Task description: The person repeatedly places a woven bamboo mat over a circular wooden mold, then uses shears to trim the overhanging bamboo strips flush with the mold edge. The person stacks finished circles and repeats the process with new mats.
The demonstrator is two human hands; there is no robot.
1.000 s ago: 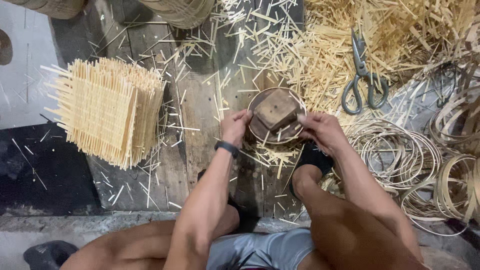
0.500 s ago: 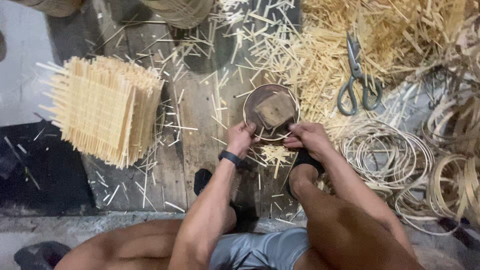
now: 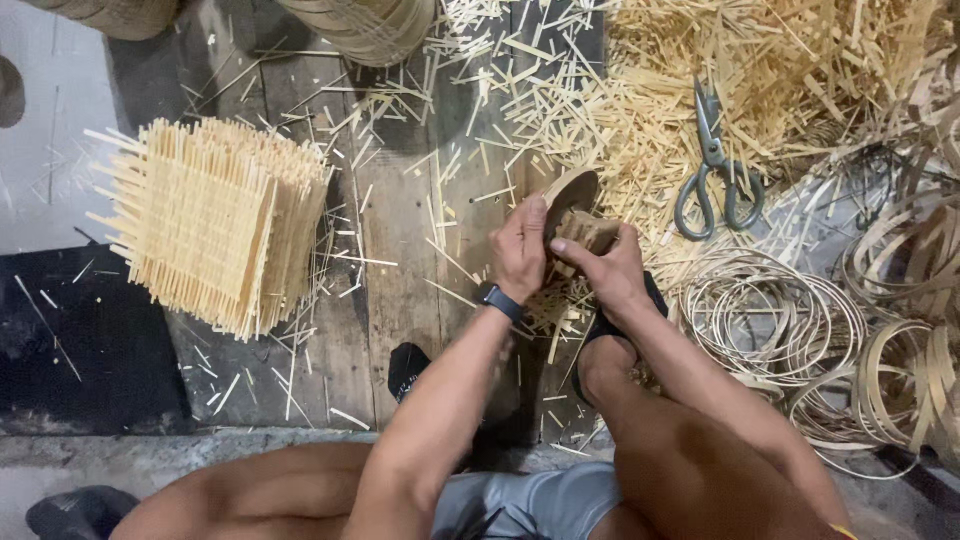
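Head view, looking straight down on two bare arms reaching forward between the knees. Left hand (image 3: 522, 245) raised on its edge, dark watch (image 3: 498, 300) at the wrist, fingers curled and closed around the rim of a round wooden disc (image 3: 572, 190), thumb pressed on the near face. Right hand (image 3: 605, 265) just beside, touching the left, fingers bent and closed over a small wooden block (image 3: 585, 228) fixed on the disc. Disc tilted up on its edge, partly hidden behind both hands, held above the plank floor (image 3: 400, 260).

Beyond the right fingers, grey scissors (image 3: 715, 170) lying on a heap of cut bamboo strips (image 3: 780, 70), handles toward the person. To the outer side of the right hand, coils of thin bamboo rings (image 3: 770, 320), some overlapping. Well apart from the left fingers, on the outer side, a stack of square woven mats (image 3: 210, 220) with loose strip ends sticking out all around. Far past the fingertips, at the top edge, part of a woven basket (image 3: 365, 25). Under the wrists, loose splinters scattered over the planks. No packages, labels or signs visible.
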